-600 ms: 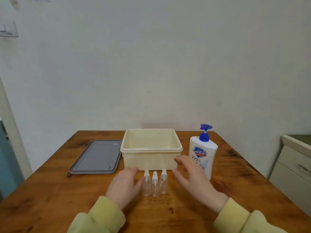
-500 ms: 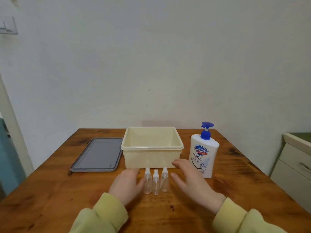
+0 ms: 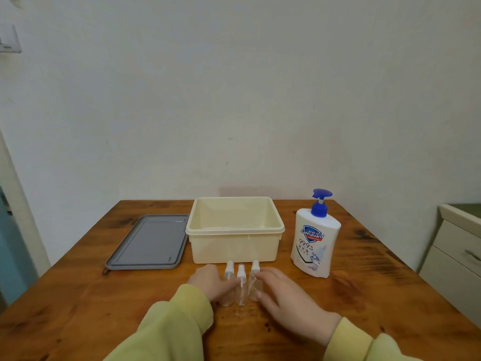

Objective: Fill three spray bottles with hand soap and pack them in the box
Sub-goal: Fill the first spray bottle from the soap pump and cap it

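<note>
Wooden table (image 3: 377,295) against a plain pale wall (image 3: 234,100), a cream cabinet (image 3: 453,256) at the right edge. At mid-table, an open cream box (image 3: 234,246), only its own bare floor showing inside. Just left of it, lying flat, a grey lid (image 3: 148,243). To the right, apart from the box, a white hand soap bottle (image 3: 315,246) with a blue pump; opaque, contents hidden. On its label: "Safeguard" on a blue shield, "99.9%" beneath, then Chinese characters too small to read. Directly in front of the box, three small clear spray bottles (image 3: 240,290) with white tops, upright, side by side; fill level not discernible. Left hand (image 3: 210,281) against the leftmost bottle (image 3: 229,269), thumb across its front. Right hand (image 3: 289,295) against the rightmost bottle (image 3: 253,285), forefinger near the neck, thumb lower down. Gripping or merely touching: cannot tell for either. Yellow-green sleeves (image 3: 177,321) at both wrists.
</note>
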`<state>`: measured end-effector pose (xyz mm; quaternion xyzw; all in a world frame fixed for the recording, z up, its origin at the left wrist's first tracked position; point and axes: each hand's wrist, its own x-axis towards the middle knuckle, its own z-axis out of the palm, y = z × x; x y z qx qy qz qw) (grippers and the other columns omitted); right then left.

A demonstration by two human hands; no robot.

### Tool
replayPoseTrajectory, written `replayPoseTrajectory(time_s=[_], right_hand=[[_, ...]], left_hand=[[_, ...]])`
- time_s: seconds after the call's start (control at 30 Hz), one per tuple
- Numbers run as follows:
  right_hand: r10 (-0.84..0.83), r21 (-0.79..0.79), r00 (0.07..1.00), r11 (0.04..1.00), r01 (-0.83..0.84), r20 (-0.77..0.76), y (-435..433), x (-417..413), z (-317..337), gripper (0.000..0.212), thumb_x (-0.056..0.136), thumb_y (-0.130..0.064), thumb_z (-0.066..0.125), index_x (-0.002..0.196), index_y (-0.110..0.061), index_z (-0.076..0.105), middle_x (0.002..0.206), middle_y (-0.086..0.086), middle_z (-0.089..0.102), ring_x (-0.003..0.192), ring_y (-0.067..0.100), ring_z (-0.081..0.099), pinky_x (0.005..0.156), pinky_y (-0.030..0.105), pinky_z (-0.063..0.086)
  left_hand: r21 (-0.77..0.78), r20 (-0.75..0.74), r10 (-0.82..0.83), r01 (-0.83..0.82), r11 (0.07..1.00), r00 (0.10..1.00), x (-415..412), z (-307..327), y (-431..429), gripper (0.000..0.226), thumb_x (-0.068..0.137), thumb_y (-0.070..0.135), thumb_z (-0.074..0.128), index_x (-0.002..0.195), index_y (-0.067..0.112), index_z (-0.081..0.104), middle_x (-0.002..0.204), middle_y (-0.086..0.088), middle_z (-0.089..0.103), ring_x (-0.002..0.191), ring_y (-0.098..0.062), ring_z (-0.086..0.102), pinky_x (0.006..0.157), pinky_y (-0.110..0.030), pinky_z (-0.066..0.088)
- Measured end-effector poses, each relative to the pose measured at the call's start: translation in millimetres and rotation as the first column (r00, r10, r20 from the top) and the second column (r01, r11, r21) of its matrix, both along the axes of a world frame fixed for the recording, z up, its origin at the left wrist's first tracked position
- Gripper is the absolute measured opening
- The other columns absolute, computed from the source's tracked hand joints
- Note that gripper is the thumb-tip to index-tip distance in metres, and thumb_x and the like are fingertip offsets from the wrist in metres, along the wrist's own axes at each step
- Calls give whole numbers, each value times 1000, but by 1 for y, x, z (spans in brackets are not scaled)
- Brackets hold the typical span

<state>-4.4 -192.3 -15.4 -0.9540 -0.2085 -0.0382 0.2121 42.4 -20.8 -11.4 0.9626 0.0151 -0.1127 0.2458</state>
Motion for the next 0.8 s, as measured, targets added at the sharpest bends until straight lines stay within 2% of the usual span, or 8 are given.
replayPoseTrajectory(time_s=[0.13,0.2,0.3,0.37,0.47,0.6,0.7,0.8], right_hand=[[-4,14,1000,1000,4,10,-3,0,1,45,96,-30,42,140,-19,36,146,-6,35,133,8,36,108,17,28],[-12,34,1000,999,11,20,-3,2,2,44,96,-31,42,138,-19,38,144,-6,38,131,8,38,107,16,28],[-67,161,996,985,57,59,-2,4,13,41,95,-33,45,134,-20,44,133,-5,50,119,5,48,100,14,36],[-134,284,989,952,112,59,3,7,24,38,93,-34,50,128,-18,51,113,-7,59,101,1,53,87,9,41],[-167,467,985,869,164,-36,11,14,42,37,87,-39,58,116,-16,60,82,-10,61,79,2,59,71,9,45],[-144,571,981,798,194,-131,21,17,56,40,79,-50,63,94,-13,67,65,-4,61,58,5,58,61,21,47],[-152,618,984,766,178,-96,26,16,64,40,78,-47,66,70,-9,58,54,-4,46,49,5,41,54,21,36],[-130,675,988,722,149,-79,28,14,68,33,80,-40,66,67,-11,56,51,-5,45,46,4,43,54,22,38]], left_hand=[[-39,-18,15,-16,999,1000,3,-2,3,33,83,49,52,81,16,50,92,-4,67,86,-20,66,77,-28,54],[-68,-9,29,-29,997,1000,1,-3,7,34,83,47,53,89,13,54,92,-5,69,80,-19,67,76,-29,55],[-129,100,42,-29,991,994,-8,3,10,36,83,49,52,82,14,56,79,-2,65,70,-16,64,72,-30,56],[-176,239,55,-13,984,969,-18,11,9,34,83,51,52,80,17,56,76,1,63,70,-15,62,70,-27,54],[-164,484,44,41,986,874,-35,25,2,32,84,51,50,90,20,55,74,8,58,73,-11,59,69,-25,51],[-19,729,-65,116,993,682,-50,31,-4,34,87,50,44,106,22,50,73,11,50,66,-4,50,51,-12,35],[72,762,-153,153,986,629,-54,29,-5,35,86,49,44,97,18,55,69,11,49,53,-5,46,40,-10,26],[97,787,-183,175,980,590,-55,30,-6,36,82,49,40,95,19,55,73,9,61,55,-3,56,42,-12,38]])
